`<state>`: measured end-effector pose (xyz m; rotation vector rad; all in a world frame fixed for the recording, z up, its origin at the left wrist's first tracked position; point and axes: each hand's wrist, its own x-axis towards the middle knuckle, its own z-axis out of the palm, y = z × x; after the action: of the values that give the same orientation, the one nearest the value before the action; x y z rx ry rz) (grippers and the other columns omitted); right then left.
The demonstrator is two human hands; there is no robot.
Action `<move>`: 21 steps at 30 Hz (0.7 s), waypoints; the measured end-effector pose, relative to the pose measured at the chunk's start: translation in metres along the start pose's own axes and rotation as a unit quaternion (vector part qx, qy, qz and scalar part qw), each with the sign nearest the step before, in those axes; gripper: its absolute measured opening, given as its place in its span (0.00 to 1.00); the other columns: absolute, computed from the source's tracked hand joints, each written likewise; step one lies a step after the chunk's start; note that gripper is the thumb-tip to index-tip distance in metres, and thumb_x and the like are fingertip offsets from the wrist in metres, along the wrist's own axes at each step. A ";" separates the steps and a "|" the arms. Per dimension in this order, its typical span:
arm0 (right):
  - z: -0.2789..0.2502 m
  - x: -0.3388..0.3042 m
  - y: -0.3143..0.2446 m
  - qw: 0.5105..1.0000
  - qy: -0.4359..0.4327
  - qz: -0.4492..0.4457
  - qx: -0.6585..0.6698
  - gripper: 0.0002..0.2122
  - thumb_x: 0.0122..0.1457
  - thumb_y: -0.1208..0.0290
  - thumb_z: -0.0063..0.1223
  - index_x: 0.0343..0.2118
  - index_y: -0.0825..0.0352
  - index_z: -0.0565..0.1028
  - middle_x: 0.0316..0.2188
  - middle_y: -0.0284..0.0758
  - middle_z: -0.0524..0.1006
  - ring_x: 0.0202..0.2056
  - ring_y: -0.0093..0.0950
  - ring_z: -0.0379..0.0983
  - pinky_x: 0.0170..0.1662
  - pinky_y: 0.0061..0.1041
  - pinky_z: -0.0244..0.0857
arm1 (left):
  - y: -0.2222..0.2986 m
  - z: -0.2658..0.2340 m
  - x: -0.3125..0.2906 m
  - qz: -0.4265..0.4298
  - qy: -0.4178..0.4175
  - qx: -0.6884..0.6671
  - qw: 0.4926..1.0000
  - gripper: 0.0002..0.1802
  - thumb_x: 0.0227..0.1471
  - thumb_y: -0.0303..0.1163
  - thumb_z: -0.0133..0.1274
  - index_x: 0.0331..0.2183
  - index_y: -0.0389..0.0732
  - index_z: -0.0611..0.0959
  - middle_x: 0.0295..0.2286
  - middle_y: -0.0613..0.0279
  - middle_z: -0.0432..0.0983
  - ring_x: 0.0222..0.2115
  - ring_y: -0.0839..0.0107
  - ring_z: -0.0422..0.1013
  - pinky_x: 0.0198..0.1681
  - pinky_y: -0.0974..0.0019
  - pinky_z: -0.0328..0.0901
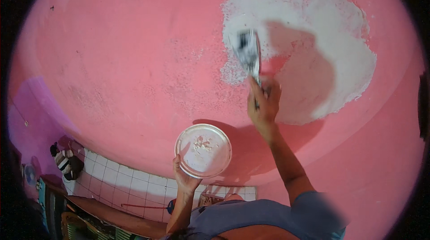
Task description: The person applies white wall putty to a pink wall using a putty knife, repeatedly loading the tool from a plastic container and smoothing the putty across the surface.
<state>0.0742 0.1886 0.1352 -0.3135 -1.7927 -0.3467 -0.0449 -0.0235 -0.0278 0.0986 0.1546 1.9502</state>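
My right hand [265,104] is closed round the handle of a putty knife [247,51], its broad metal blade somewhat blurred by motion. The blade lies over the left part of a large white filler patch [345,20] on the pink wall [134,29]. Lower and to the left, my left hand [186,178] grips the rim of a round white lid [204,161], thumb on its upper face. Smears of paste and small scraps lie in the lid's middle. A shadow falls across the patch to the right of my right hand.
White floor tiles [134,181] run along the foot of the wall. At the lower left are a dark striped bundle [69,164], a thin red stick [143,206] on the floor and wooden furniture [116,215]. A purple wall [40,119] stands at the left.
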 end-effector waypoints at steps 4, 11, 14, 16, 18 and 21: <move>0.011 0.038 0.004 0.998 0.021 0.004 0.051 0.26 0.44 0.86 0.50 0.51 0.62 0.71 0.37 0.38 0.67 0.37 0.36 0.63 0.37 0.37 0.55 | -0.006 0.003 0.004 0.009 0.010 -0.011 1.000 0.37 0.48 0.47 0.51 0.57 0.45 0.63 0.56 0.55 0.60 0.57 0.58 0.57 0.60 0.48 0.50; 0.004 -0.088 0.025 0.999 -0.030 0.037 0.013 0.19 0.46 0.86 0.52 0.44 0.68 0.76 0.35 0.39 0.69 0.35 0.34 0.63 0.37 0.28 0.57 | -0.011 -0.005 0.000 0.017 -0.014 0.017 1.000 0.35 0.50 0.49 0.46 0.58 0.44 0.63 0.57 0.55 0.58 0.57 0.57 0.56 0.60 0.47 0.49; 0.002 -0.087 0.015 0.999 -0.008 0.029 0.033 0.18 0.46 0.86 0.52 0.43 0.69 0.77 0.36 0.39 0.70 0.37 0.35 0.64 0.38 0.30 0.58 | -0.001 -0.014 -0.008 0.019 -0.022 -0.011 1.000 0.35 0.50 0.48 0.47 0.58 0.45 0.63 0.57 0.55 0.58 0.57 0.57 0.55 0.60 0.47 0.49; -0.002 -0.060 0.009 1.000 -0.007 -0.003 0.002 0.18 0.46 0.86 0.52 0.43 0.67 0.77 0.38 0.39 0.70 0.38 0.35 0.65 0.39 0.29 0.59 | 0.003 -0.013 -0.008 0.027 -0.014 0.001 1.000 0.35 0.50 0.48 0.48 0.57 0.45 0.63 0.57 0.55 0.58 0.57 0.57 0.55 0.60 0.47 0.50; 0.005 -0.025 0.011 1.000 0.028 0.006 0.010 0.24 0.45 0.86 0.51 0.49 0.63 0.73 0.40 0.41 0.70 0.39 0.39 0.65 0.40 0.38 0.57 | 0.003 -0.012 -0.006 0.028 -0.005 0.015 0.999 0.35 0.50 0.47 0.48 0.57 0.45 0.64 0.57 0.55 0.58 0.57 0.57 0.56 0.60 0.47 0.50; 0.011 0.001 0.016 0.999 0.035 0.006 0.020 0.26 0.45 0.86 0.51 0.51 0.60 0.71 0.41 0.42 0.69 0.40 0.40 0.64 0.41 0.38 0.57 | -0.005 -0.010 -0.001 0.042 0.012 0.013 0.999 0.35 0.49 0.47 0.49 0.57 0.44 0.64 0.57 0.55 0.59 0.57 0.57 0.57 0.60 0.48 0.51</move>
<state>0.0700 0.2074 0.1345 -0.2813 -1.7254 -0.3098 -0.0412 -0.0236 -0.0380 0.1004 0.1949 2.0342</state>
